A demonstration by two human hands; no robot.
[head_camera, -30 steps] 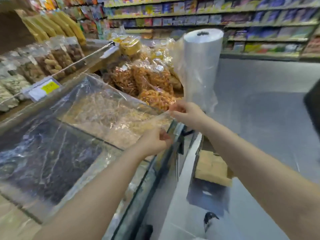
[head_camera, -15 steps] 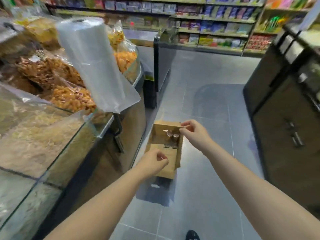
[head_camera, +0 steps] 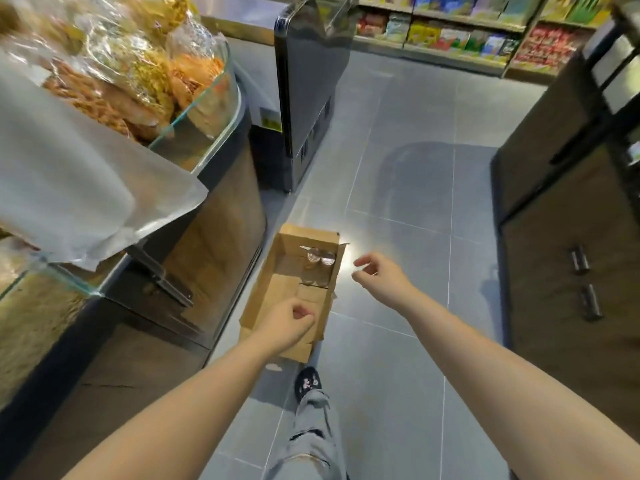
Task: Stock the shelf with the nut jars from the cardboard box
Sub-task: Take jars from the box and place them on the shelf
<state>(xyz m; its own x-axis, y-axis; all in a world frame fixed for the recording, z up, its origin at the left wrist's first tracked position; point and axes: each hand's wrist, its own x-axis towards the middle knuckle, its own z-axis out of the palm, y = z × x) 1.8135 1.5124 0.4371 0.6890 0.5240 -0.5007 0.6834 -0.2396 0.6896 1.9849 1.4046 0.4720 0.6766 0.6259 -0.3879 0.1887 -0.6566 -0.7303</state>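
An open cardboard box (head_camera: 266,299) lies on the grey floor tiles beside the counter. Two clear nut jars (head_camera: 318,266) with clear lids stand at its far right end. My left hand (head_camera: 289,323) hangs over the near end of the box, fingers loosely curled and holding nothing. My right hand (head_camera: 379,280) hovers just right of the box near the jars, fingers loosely curled and apart, also holding nothing.
A glass-fronted counter (head_camera: 194,133) with bagged snacks and a roll of plastic bags (head_camera: 69,181) is on my left. A dark display case (head_camera: 308,88) stands ahead, a dark cabinet (head_camera: 568,237) on the right. My foot (head_camera: 307,382) steps behind the box.
The view swung from the counter top down to the floor. Both hands left the plastic film on the counter and dropped towards the box. The box now appears closer.
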